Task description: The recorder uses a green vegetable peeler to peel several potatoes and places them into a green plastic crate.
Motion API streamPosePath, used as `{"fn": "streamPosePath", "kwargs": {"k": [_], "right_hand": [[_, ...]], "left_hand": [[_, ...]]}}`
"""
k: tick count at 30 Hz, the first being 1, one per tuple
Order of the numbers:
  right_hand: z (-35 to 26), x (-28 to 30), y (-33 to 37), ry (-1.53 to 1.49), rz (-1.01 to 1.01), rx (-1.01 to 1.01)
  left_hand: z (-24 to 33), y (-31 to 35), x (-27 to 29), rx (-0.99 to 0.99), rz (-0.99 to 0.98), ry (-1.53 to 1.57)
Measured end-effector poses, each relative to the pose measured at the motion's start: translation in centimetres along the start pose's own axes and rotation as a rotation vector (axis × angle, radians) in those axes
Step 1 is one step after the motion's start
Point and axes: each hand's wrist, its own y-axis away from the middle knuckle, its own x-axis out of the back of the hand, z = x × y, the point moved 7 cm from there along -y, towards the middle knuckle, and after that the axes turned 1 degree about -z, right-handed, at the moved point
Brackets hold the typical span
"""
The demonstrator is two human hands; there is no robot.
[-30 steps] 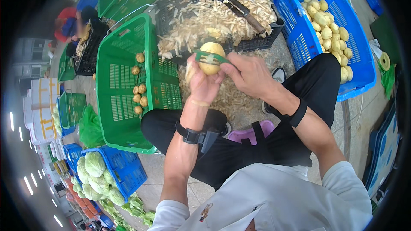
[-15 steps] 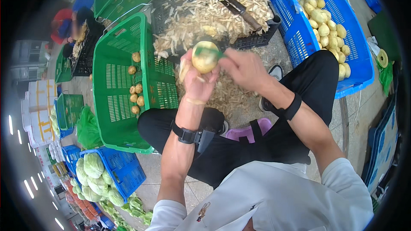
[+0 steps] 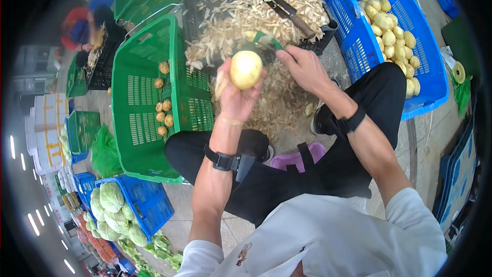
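A pale yellow peeled potato [image 3: 246, 70] rests in my left hand [image 3: 237, 100], the fingers curled round it from below. A strip of peel hangs along the left side of that hand. My right hand [image 3: 306, 70] grips a green peeler [image 3: 270, 41] just beyond and to the right of the potato, apart from it. The peeler's head is partly blurred. Beneath and beyond both hands, a heap of peelings [image 3: 225, 36] covers an upturned black crate [image 3: 319, 45]. On the heap lies a knife with a brown wooden handle [image 3: 302, 25].
To the left stands a green basket [image 3: 121, 123] with several unpeeled potatoes [image 3: 164, 67]. A blue basket [image 3: 353, 36] at the right holds peeled potatoes [image 3: 388, 37]. Cabbages [image 3: 115, 210] fill a blue crate [image 3: 154, 202] at lower left. Another person [image 3: 77, 25] works at far left.
My right hand has drawn the peeler off the potato, away and to the right. The potato stays in my left hand, with a cleaner face showing.
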Motion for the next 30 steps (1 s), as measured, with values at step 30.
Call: {"fn": "streamPosePath", "kwargs": {"k": [30], "right_hand": [[-5.8, 1.0, 1.1, -0.069, 0.068, 0.026]], "left_hand": [[0.9, 0.7, -0.4, -0.092, -0.265, -0.134]]}}
